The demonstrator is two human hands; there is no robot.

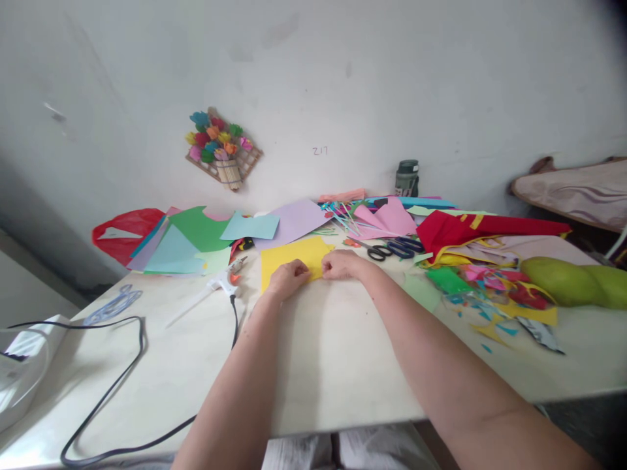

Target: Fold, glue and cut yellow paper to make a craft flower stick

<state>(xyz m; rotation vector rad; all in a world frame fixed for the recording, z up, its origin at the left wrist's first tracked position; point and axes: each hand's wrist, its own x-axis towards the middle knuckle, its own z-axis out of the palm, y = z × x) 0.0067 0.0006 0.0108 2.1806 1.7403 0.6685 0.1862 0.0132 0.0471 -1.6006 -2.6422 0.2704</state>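
A yellow sheet of paper (294, 253) lies on the white table (337, 365) in front of me. My left hand (290, 277) rests on its lower part, fingers curled together at the paper. At the sheet's right edge my right hand (340, 264) is closed, with its fingertips pinching the yellow paper. The two hands are a short gap apart. What lies under the fingers is hidden. Just left of the sheet is a white glue gun (225, 284).
Coloured papers (200, 228) lie at the back left, scissors (379, 252) and straws (345, 219) behind my right hand. Paper scraps (494, 323) and a green fruit-like object (563, 281) sit at right. A black cable (140, 346) loops at left. A bottle (407, 178) stands by the wall.
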